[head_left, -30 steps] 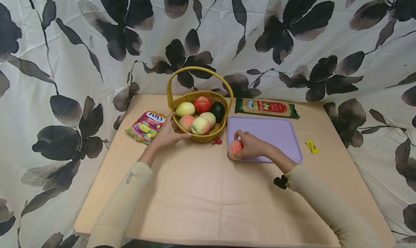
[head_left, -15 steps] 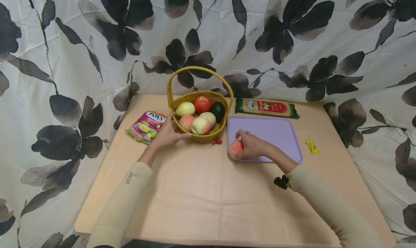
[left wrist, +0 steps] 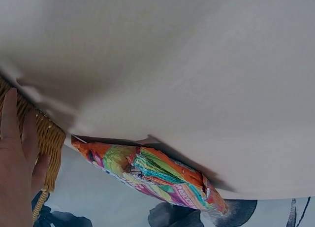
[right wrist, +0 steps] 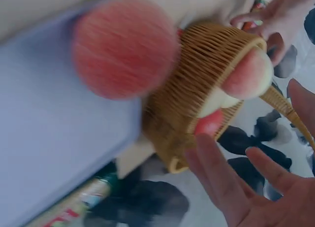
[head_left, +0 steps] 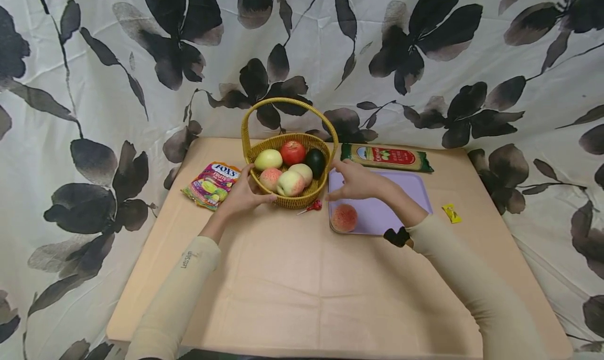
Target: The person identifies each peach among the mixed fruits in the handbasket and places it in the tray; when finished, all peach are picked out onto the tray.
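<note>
A yellow wicker basket [head_left: 295, 202] with a tall handle holds several fruits: a red round fruit [head_left: 293, 153], a dark green one [head_left: 315, 163], a pale yellow one [head_left: 268, 160] and peaches [head_left: 290, 184]. My left hand [head_left: 241, 196] rests against the basket's left side, its extended fingers flat on the weave in the left wrist view. Fingers spread and holding nothing, my right hand [head_left: 356, 182] hovers over the tray's left part, beside the basket's right side. A pinkish-red peach [head_left: 344, 218] sits on the purple tray [head_left: 373, 221] at its near left corner.
A FOX'S candy bag [head_left: 213, 185] lies left of the basket. In front of the basket is a red lollipop [head_left: 315, 205]. A green and red long packet [head_left: 387, 157] lies behind the tray, and a yellow wrapped candy [head_left: 452, 213] to its right.
My right hand has let go of the peach on the tray and moved up and left toward the basket, fingers spreading. The left hand has stayed on the basket.
</note>
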Available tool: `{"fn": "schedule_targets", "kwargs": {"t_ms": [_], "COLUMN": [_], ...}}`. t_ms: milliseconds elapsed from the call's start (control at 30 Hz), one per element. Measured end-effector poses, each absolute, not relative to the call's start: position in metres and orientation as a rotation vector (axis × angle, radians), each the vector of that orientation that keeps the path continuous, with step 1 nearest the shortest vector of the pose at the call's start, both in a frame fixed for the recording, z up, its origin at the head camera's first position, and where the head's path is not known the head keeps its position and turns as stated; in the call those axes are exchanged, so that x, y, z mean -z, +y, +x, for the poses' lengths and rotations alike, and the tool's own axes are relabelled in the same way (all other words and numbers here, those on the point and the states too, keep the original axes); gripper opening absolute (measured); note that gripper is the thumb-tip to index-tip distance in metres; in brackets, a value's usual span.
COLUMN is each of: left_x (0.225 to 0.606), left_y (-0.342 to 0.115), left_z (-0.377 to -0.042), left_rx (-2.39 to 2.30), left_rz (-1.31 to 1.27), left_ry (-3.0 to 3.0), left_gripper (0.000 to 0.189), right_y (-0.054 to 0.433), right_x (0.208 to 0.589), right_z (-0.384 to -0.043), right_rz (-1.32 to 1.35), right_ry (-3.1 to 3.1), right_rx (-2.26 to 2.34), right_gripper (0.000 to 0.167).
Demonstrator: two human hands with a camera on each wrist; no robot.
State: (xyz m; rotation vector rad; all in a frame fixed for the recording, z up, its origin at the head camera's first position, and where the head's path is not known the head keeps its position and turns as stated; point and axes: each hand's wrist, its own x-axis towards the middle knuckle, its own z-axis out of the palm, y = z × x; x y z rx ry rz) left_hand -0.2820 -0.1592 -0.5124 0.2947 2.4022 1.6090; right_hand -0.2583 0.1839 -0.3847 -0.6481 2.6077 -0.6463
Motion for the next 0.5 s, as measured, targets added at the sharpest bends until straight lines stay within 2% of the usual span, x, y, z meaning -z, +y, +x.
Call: {"fn": "schedule_targets", "kwargs": {"t_ms": [167, 300, 500], "left_x": [0.512, 0.511, 0.510], "left_y": [-0.162, -0.162, -0.161], "left_z": [-0.280, -0.280, -0.280], "left_rx": [-1.590, -1.589, -1.600], "left_rz": [0.296, 0.285, 0.282], "left_ry": [2.442, 2.441, 2.421], "left_gripper": [0.126, 0.127, 0.128], "right_y": [0.153, 0.128, 0.100], "right_x": [0.367, 0.369, 0.384], "right_z": [-0.281, -0.300, -0.322], "right_rz": [-0.743, -0.809, -0.892], "right_ry": [2.577, 2.520, 2.470], "right_rx": [0.559, 0.503, 0.294], "right_gripper": [0.070, 0.066, 0.076]}}
